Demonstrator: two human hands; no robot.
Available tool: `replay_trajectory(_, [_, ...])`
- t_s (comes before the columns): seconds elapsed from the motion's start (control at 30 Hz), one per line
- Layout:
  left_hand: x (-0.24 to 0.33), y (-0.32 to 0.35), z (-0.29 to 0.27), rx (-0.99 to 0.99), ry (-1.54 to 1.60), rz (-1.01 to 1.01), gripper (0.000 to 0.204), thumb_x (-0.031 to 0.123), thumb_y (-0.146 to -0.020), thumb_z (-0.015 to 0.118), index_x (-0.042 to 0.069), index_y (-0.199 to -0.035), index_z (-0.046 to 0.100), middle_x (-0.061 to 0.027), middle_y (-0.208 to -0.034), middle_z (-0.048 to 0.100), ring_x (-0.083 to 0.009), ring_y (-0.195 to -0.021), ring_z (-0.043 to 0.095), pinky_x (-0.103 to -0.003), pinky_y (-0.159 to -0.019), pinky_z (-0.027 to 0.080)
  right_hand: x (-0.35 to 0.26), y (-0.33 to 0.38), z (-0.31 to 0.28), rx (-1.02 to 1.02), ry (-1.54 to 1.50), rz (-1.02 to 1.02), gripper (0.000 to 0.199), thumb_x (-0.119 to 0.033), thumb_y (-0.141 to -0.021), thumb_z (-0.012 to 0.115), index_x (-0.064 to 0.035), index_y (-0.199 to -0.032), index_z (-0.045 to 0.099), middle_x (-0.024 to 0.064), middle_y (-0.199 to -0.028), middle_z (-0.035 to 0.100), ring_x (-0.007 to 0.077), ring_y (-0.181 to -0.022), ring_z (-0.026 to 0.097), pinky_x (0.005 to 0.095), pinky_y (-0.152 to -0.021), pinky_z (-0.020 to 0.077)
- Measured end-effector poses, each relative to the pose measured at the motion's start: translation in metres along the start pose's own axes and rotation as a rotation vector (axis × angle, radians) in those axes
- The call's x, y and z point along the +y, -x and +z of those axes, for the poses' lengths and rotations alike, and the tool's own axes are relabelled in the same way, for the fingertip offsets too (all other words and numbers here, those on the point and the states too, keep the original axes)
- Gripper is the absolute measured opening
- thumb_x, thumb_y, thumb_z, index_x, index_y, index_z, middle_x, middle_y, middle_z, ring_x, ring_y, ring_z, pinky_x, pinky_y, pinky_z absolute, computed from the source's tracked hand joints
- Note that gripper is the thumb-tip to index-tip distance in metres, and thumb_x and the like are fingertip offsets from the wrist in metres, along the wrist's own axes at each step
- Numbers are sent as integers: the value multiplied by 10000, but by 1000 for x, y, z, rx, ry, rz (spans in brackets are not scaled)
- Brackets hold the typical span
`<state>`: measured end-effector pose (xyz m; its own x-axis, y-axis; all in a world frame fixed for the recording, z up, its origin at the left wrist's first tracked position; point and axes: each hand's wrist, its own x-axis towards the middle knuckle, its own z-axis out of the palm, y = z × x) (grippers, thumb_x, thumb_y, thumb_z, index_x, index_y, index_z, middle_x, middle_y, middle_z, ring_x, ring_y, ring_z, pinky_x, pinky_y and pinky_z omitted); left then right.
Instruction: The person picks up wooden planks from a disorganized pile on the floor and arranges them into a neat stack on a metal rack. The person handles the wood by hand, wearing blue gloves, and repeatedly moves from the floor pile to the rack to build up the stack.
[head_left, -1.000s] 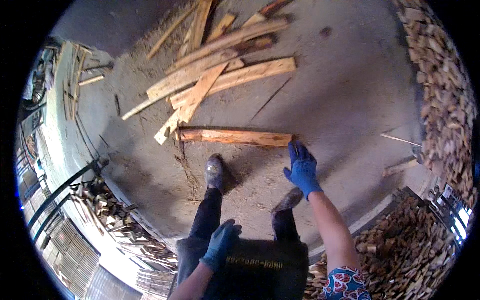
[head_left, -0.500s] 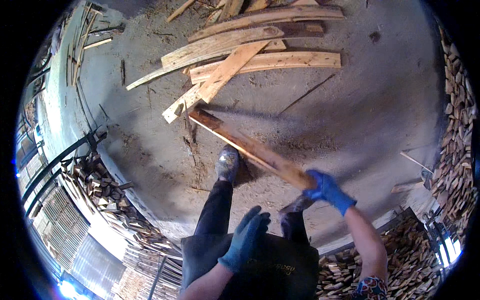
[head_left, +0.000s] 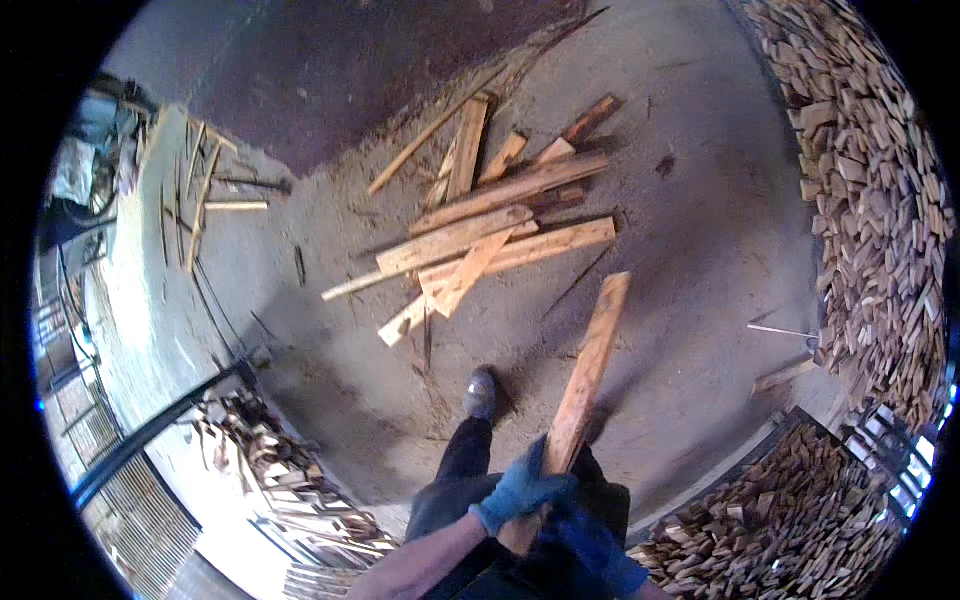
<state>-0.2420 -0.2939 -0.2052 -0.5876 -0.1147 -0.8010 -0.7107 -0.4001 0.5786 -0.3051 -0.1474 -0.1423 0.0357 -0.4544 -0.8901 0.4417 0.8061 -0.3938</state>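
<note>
A long wooden board point(head_left: 590, 365) slants up and away in front of my body, its lower end close to my lap. My left hand point(head_left: 525, 488), in a teal glove, is closed around the board's lower part. Just below it, my right hand point(head_left: 598, 555), in a blue glove, grips the board near its bottom end; its fingers are dark and partly hidden. Farther off, a loose heap of boards point(head_left: 505, 250) lies on the concrete floor, several crossing one another.
Stacked split wood point(head_left: 870, 190) lines the right side, with another wood pile point(head_left: 760, 510) at lower right. A metal rail point(head_left: 160, 430) and a scrap heap point(head_left: 265, 455) stand at left. Thin sticks point(head_left: 205, 205) lie at far left. My shoe point(head_left: 481, 393) rests on the floor.
The board has swung from pointing far left to pointing far right and come closer to my body. My left hand has taken hold of it; my right hand has moved in toward my lap.
</note>
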Motion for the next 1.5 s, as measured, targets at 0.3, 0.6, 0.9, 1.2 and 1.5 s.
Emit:
replay_trajectory(0.3, [133, -100, -87, 183, -654, 249, 804, 299, -745, 661, 115, -1395, 224, -231, -1234, 482, -378, -1077, 522, -412, -881, 436, -175, -175, -64, 252, -628, -417, 432, -215, -840, 593, 7, -1198, 494, 82, -1154, 545, 197, -1085, 498, 312, -922, 404])
replay_trajectory(0.6, [101, -231, -252, 350, -546, 137, 687, 233, -808, 674, -20, -1341, 322, -149, -1354, 400, -215, -1236, 397, -283, -995, 333, -124, -353, -83, 329, -1220, -414, 526, -176, -795, 653, -59, -1258, 434, 66, -1187, 517, 215, -1103, 491, 371, -879, 449])
replay_trajectory(0.9, [42, -381, -342, 601, -1254, 417, 724, 303, -784, 683, -50, -1301, 320, -214, -1241, 484, -252, -1094, 511, -326, -873, 437, -94, -453, -19, 363, -1446, -283, 538, -200, -826, 632, -96, -1290, 381, 41, -1186, 486, 172, -1076, 483, 303, -879, 423])
replay_trajectory(1.2, [57, -359, -305, -5, -318, -149, 484, 275, -825, 645, -54, -1151, 504, -112, -1083, 589, -143, -985, 545, -282, -855, 439, -83, -453, -33, 212, -1400, -210, 524, -268, -837, 625, -92, -1279, 406, 36, -1206, 497, 203, -1133, 461, 342, -979, 368])
replay_trajectory(1.5, [40, -328, -214, -226, -531, 137, 1180, 546, -563, 780, -70, -1365, 171, -286, -1263, 431, -351, -1211, 413, -362, -999, 342, -2, -416, -23, 250, -1454, -153, 406, -197, -787, 637, -107, -1166, 519, 18, -1059, 580, 150, -956, 550, 284, -854, 448])
